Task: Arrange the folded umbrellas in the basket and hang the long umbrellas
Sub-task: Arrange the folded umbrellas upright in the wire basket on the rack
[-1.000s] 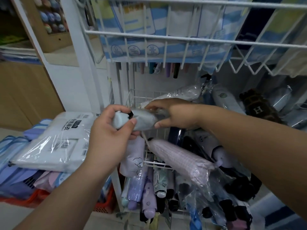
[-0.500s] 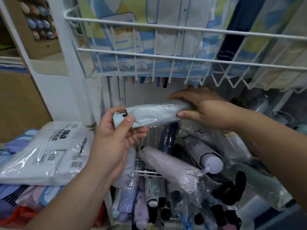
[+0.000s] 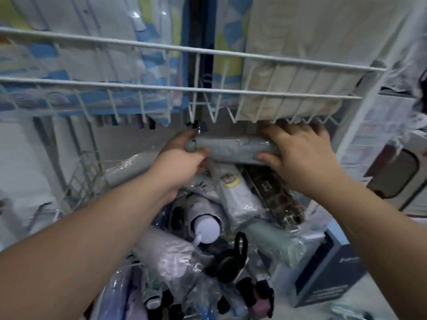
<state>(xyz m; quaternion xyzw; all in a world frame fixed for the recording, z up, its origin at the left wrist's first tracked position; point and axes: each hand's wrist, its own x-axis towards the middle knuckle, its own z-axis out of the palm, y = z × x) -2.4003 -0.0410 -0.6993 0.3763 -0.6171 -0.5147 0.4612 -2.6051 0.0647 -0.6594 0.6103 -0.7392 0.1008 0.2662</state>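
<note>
Shop corner, white wire rack. The upper basket (image 3: pixel 208 53) spans the top of the frame, packed with wrapped fabric goods. My left hand (image 3: pixel 182 162) grips the handle end of a grey folded umbrella (image 3: pixel 233 148) in clear film; my right hand (image 3: pixel 300 155) curls over its other end. I hold it level at centre frame, just under the upper basket and above the lower basket (image 3: pixel 76 183). Heaped below are a brown patterned umbrella (image 3: pixel 275 199) right of centre, a white-capped umbrella (image 3: pixel 205 227) lower centre and a pale green umbrella (image 3: pixel 275 241) beside it. Dark blue box (image 3: pixel 328 273), lower right.
</note>
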